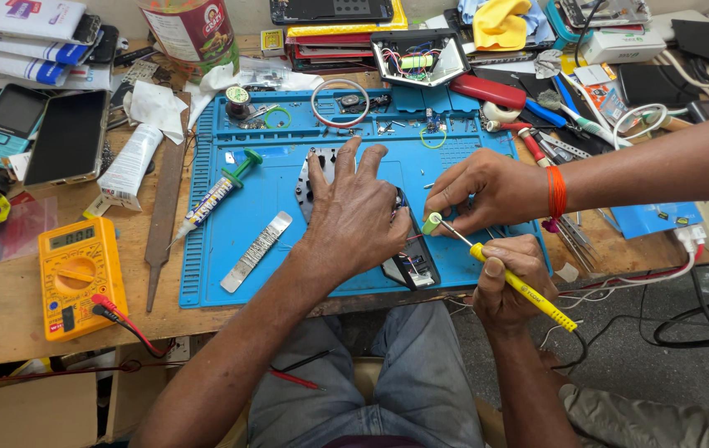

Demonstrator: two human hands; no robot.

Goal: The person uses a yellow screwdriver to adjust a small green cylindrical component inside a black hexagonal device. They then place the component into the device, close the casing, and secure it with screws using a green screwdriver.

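My left hand lies flat, fingers spread, on a dark opened device with small wires, which rests on a blue work mat. In my right hand is a yellow-handled soldering iron; its thin tip points up-left toward the device's right edge. A co-worker's hand, with an orange thread on the wrist, reaches in from the right. That hand pinches a small pale-green round piece right at the iron's tip.
An orange multimeter with red and black leads sits at the left. A syringe, a metal strip, a long file, a white tube and phones lie nearby. Tools, cables and boxes crowd the back and right.
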